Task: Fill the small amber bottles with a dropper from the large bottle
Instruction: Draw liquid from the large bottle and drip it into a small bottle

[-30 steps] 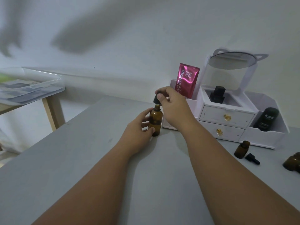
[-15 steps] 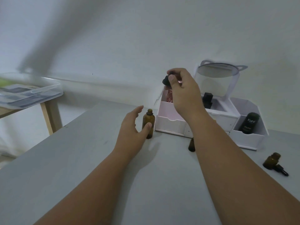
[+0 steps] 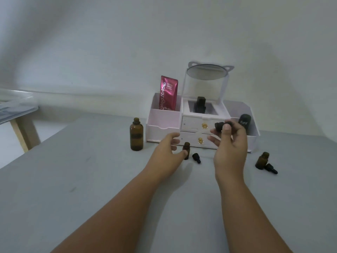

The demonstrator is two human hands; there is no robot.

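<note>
Our right hand [image 3: 230,148] pinches the dropper [image 3: 221,126] by its black bulb, thumb and fingers [image 3: 226,129] clamped on it. Its thin glass tube slants down and left, faint against the white drawers. Our left hand [image 3: 165,152] has its fingers apart and relaxed. The thumb tip touches a small bottle [image 3: 186,150], which stands upright and uncapped on the tabletop [image 3: 91,179], below and left of the bulb. It is dark amber with a narrow neck; we cannot tell how full it is.

Half a second ago the left hand was at the large bottle [image 3: 136,135] and the right held the dropper high. Now the left has gone over to the small bottle and the right has come down near it.

Just right of the left thumb lies a black cap [image 3: 196,158]. The large bottle stands open, well left of the left fingers. Right of the right hand a second small bottle [image 3: 262,161] touches its own cap [image 3: 271,169]. Behind both hands sits a white organiser [image 3: 164,125] holding a pink sachet [image 3: 168,93]. The right fingers hide part of its drawers.
</note>
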